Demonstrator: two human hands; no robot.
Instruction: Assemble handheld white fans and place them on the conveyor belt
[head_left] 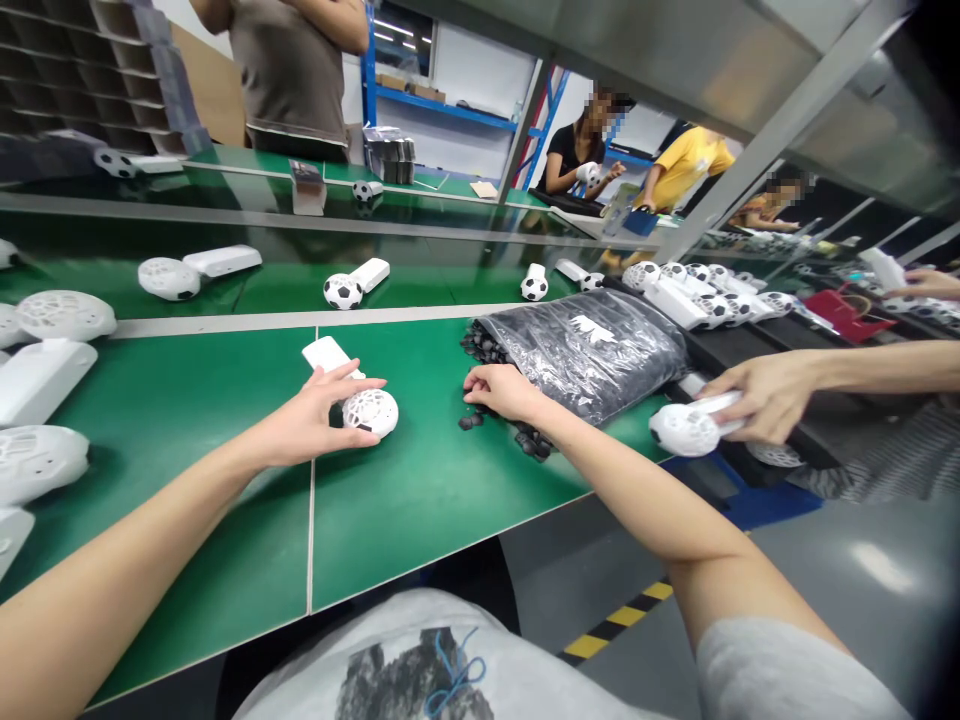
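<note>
My left hand [330, 412] grips the round head of a white football-shaped device [373, 412], fingers on its far side and thumb on its near side. The device's flat white handle [328, 354] points away to the upper left. Its head has openwork panels and lies low over the green table. My right hand [499, 391] has its fingertips pinched together among small black pieces [472, 420] at the mouth of a clear plastic bag [592, 345]. Whatever is between those fingertips is too small to make out.
More white devices [56, 315] lie at the left. Football-patterned ones [343, 291] rest on the dark green strip [435, 270] beyond. At the right a co-worker's hand [772, 395] holds another device [686, 430], near a pile of devices [712, 295]. Other people stand across the bench.
</note>
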